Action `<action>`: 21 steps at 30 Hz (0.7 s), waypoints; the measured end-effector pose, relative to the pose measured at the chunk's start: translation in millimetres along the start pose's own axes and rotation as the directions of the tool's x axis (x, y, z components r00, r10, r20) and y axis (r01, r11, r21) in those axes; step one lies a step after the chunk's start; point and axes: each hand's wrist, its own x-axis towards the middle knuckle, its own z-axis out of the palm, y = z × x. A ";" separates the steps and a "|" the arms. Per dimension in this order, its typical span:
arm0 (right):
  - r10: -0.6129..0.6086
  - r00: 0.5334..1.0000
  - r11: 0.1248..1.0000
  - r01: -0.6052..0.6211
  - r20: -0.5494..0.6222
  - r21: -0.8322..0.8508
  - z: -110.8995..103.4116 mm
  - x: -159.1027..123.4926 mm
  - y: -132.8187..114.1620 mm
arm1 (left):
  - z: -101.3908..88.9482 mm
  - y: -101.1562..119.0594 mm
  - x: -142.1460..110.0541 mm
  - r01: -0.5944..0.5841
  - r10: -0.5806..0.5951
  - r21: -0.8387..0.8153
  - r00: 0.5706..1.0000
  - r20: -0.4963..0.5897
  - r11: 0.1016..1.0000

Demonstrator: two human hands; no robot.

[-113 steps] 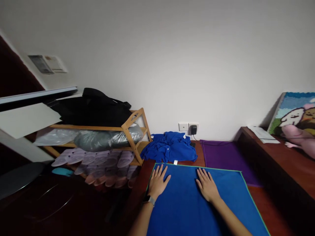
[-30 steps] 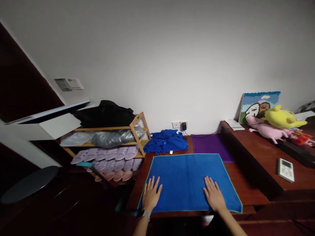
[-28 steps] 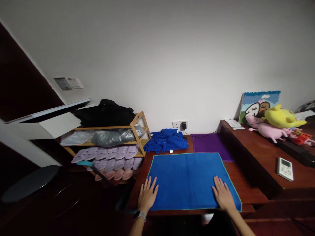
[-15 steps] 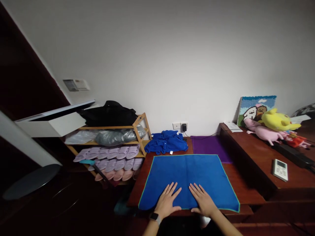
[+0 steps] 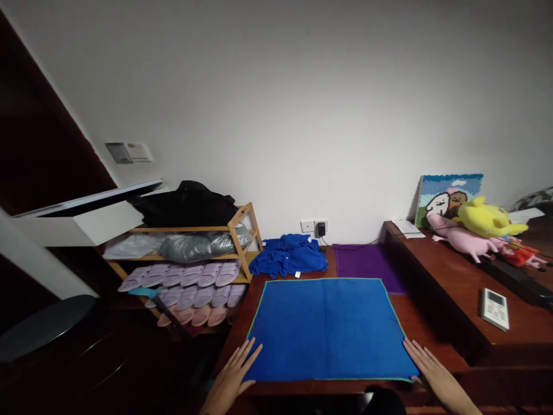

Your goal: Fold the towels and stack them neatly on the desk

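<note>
A blue cloth (image 5: 328, 328) with a green edge lies spread flat on the reddish-brown table (image 5: 242, 323). A faint crease runs down its middle. My left hand (image 5: 231, 374) is at the cloth's near left corner, fingers stretched out and partly over its edge. At the near right corner my right hand (image 5: 434, 372) touches the other side edge, also with straight fingers. Neither hand grips anything. Behind the cloth sits a crumpled heap of darker blue fabric (image 5: 289, 256) with small white tags. A purple cloth (image 5: 367, 265) lies flat at the back right.
To the left stands a wooden rack (image 5: 242, 248) with several slippers (image 5: 203, 274), plastic-wrapped bundles and a black bag (image 5: 185, 204). A raised ledge (image 5: 444, 288) on the right carries plush toys (image 5: 484, 219), a picture (image 5: 449, 196) and a white remote (image 5: 495, 308). A plug (image 5: 321, 229) is in the wall socket.
My hands came together at the cloth's near middle half a second ago, then slid apart to its two side edges. The blue cloth stays flat, its near edge now straighter.
</note>
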 end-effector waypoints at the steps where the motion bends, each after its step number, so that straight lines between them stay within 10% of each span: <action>1: -0.023 1.000 1.000 0.023 -0.014 -0.005 1.8 -1.8 4.5 | -0.3 -3.5 -3.6 0.011 -0.011 0.011 1.000 -0.008 1.000; 8: -0.103 0.995 0.993 0.104 -0.016 0.059 -27.3 19.3 -59.3 | -15.8 17.0 -6.1 0.050 -0.051 -0.034 0.998 -0.038 0.998; 15: -0.214 0.976 0.962 0.216 -0.030 0.165 -21.2 122.2 -204.0 | -9.2 73.3 102.4 0.099 -0.107 -0.080 0.990 -0.095 0.992; 21: -0.058 0.997 0.990 0.063 -0.043 0.124 11.1 134.1 -181.8 | 21.5 18.7 102.3 0.350 -0.349 0.013 0.936 -0.054 0.937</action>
